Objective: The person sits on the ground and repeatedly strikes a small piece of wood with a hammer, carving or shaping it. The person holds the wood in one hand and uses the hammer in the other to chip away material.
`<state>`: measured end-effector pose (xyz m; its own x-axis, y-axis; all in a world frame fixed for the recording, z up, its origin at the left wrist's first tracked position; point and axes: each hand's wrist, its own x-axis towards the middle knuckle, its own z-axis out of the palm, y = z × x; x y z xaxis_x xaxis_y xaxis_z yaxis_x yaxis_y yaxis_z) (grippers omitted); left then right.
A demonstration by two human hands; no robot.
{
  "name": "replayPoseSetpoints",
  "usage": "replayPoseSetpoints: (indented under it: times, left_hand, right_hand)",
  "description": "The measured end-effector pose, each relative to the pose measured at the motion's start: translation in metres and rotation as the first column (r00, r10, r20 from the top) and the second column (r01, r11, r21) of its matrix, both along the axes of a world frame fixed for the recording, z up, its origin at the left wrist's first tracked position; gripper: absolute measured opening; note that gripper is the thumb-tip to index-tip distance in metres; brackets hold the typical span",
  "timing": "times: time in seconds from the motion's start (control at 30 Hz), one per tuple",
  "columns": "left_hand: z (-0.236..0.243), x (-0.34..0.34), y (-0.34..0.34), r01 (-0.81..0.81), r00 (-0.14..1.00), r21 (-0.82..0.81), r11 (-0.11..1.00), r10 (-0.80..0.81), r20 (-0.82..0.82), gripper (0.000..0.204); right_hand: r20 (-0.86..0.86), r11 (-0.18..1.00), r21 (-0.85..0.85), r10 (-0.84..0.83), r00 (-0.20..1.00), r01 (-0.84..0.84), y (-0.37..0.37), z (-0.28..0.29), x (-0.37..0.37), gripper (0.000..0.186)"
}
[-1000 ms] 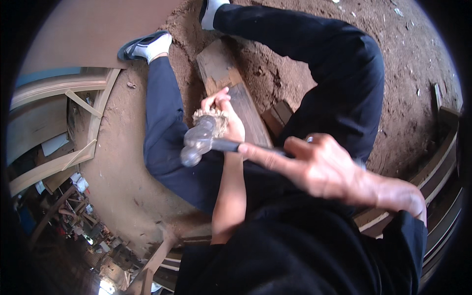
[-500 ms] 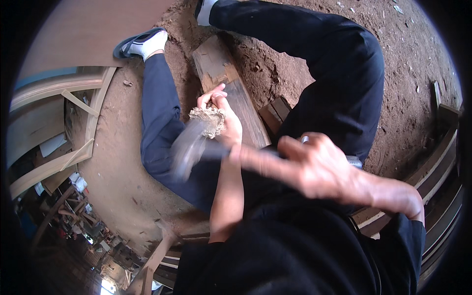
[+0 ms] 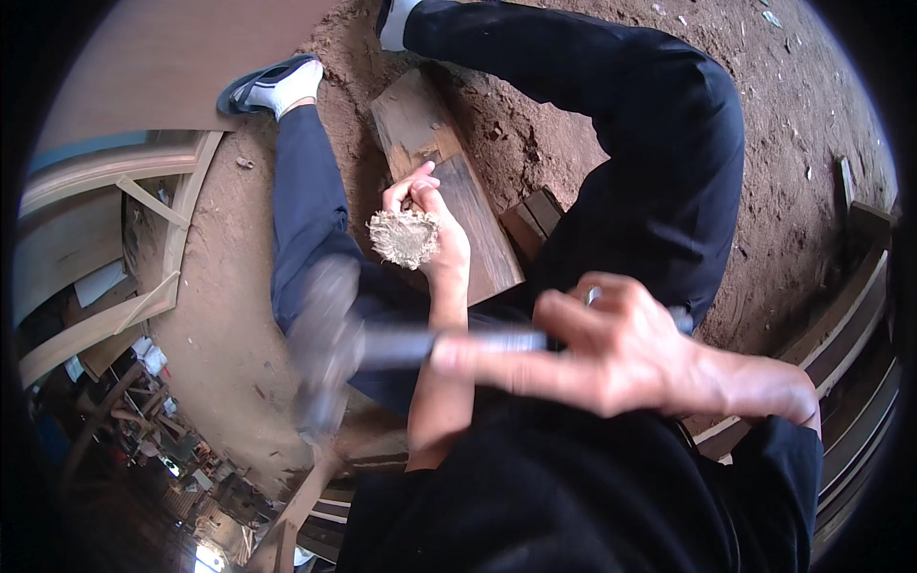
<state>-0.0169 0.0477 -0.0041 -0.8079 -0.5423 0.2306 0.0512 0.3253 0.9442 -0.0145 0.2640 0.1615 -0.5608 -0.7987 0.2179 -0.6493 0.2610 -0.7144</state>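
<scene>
My left hand (image 3: pixel 447 234) is closed round a chisel (image 3: pixel 405 239), whose frayed, mushroomed wooden handle end points up at me. Its blade is hidden below the hand. Beneath lies a brown wooden plank (image 3: pixel 482 215), with a paler chipped patch near my left fingertips. My right hand (image 3: pixel 621 353) grips a hammer (image 3: pixel 327 344), its forefinger stretched along the handle. Motion blurs the hammer head, which hangs over my left thigh, apart from the chisel and nearer to my body.
My legs (image 3: pixel 669 162) straddle the plank on the dirt floor (image 3: pixel 239 334). A small dark wood block (image 3: pixel 535 220) rests beside my right thigh. Wooden frames (image 3: pixel 105 181) stand at the left, and slatted timber (image 3: pixel 850 334) lies at the right. Cluttered wood scraps (image 3: pixel 181 449) fill the lower left.
The hammer head has moved from close by the chisel's frayed end back toward my body and slightly left. My left hand and the plank have stayed nearly in place.
</scene>
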Motion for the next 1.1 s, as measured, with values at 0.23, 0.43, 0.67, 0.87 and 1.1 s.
replayPoseSetpoints:
  times: [0.23, 0.43, 0.67, 0.87, 1.1]
  left_hand:
    - [0.015, -0.005, -0.001, -0.011, 0.998, 0.003, 1.0, 0.011, 0.056, 0.006]
    - [0.017, -0.019, -0.004, -0.023, 0.997, -0.025, 0.999, 0.024, 0.068, 0.005]
    - [0.018, -0.015, 0.002, -0.089, 0.994, 0.02, 0.996, 0.088, 0.069, 0.012]
    - [0.02, -0.013, 0.004, -0.071, 0.994, -0.002, 0.997, 0.071, 0.078, 0.014]
    - [0.009, -0.015, 0.005, -0.079, 0.995, -0.003, 0.997, 0.079, 0.053, 0.013]
  right_hand:
    - [-0.056, 0.999, -0.034, 0.001, 0.998, -0.003, 0.002, 0.017, 0.002, 0.079]
    - [0.089, 0.995, 0.1, -0.003, 0.996, -0.006, 0.0, 0.011, -0.003, 0.084]
    - [-0.048, 0.979, 0.204, 0.009, 0.999, 0.001, 0.003, -0.017, -0.004, 0.085]
    - [0.003, 0.999, 0.034, -0.04, 0.999, 0.04, 0.001, -0.001, 0.0, 0.081]
    - [-0.001, 0.999, 0.034, 0.019, 1.0, -0.019, 0.003, 0.011, 0.001, 0.082]
